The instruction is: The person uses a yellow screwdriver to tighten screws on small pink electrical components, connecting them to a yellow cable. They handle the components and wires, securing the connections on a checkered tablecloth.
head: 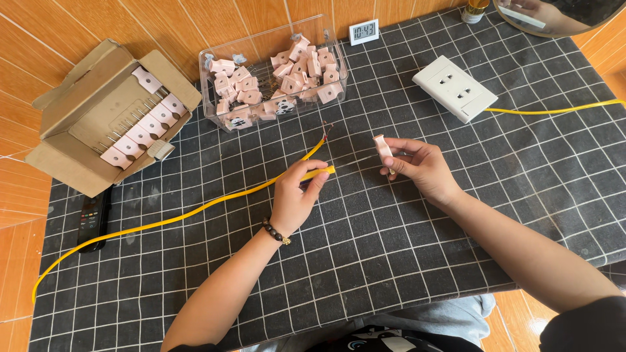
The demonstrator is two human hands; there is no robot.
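Cardboard box (98,117) of pink plugs sits far left on the bench (391,261). Left hand (297,195) pinches the yellow cable (195,212) lying across the bench; right hand (417,166) grips a pink plug (382,146). White socket (455,88) beyond.

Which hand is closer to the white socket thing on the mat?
The right hand. It sits just below and left of the white socket block, holding a small pink plug. The left hand is farther left, pinching the yellow cable.

Both forearms bare; a dark beaded bracelet (276,232) circles the left wrist; a black sleeve (587,326) covers the right upper arm; grey trousers (417,319) near.
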